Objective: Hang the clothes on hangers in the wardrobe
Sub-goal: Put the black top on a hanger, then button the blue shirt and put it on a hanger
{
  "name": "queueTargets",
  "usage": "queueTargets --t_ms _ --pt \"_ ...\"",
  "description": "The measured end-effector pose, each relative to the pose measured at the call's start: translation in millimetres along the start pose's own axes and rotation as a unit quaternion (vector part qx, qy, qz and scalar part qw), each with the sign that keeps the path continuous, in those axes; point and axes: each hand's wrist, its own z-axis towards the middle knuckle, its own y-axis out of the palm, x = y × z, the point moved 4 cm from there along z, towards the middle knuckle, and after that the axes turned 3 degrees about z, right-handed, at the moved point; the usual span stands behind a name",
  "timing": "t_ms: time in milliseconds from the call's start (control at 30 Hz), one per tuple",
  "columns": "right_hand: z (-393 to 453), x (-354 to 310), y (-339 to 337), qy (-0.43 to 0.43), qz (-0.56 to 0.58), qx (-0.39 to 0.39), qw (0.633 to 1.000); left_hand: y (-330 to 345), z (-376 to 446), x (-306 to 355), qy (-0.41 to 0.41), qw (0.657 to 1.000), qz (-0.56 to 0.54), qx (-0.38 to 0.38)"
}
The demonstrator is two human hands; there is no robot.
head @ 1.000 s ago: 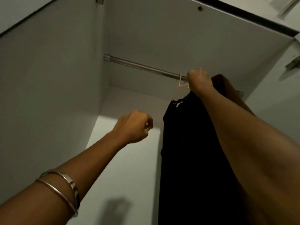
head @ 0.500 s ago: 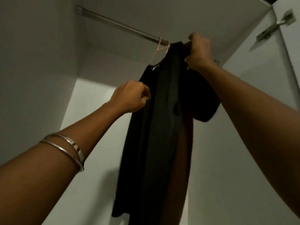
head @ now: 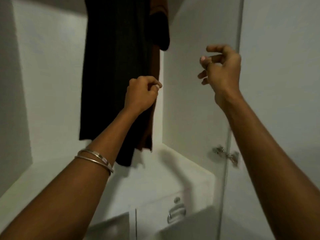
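Two hands are raised. The left hand (head: 141, 94) is clenched, grasping nothing visible, against the long black hanging garment (head: 116, 75), whose long axis runs vertically above it. The right hand (head: 222, 71), loosely curled and empty, is held well apart.

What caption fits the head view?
Black garment hangs in wardrobe; left hand curled beside it, right hand empty.

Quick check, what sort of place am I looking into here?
Most likely the inside of a wardrobe: plain white walls, a dark garment hanging from above, and a hinged door with its hinge on the right.
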Motion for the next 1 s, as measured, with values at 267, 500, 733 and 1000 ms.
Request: queueTargets --t_ms 267,500,733,1000 --pt "-170.6 -23.1 -146.1 0.133 -0.003 0.096 0.987 78.7 -166.3 93.3 -0.163 0.902 -0.36 -0.173" --pt "-354.5 -117.9 -305.3 0.174 -0.184 0.241 0.937 119.8 -378.5 237.7 -0.193 0.76 -0.475 -0.4" --pt "-537.0 -259.4 -446.0 0.22 -0.413 0.377 0.8 89.6 -567.1 417.3 -0.038 0.647 -0.49 -0.583" --pt "-754.7 -449.4 -541.2 0.253 -0.621 0.506 0.542 -15.7 -792.2 608.8 0.252 0.505 -0.454 -0.69"
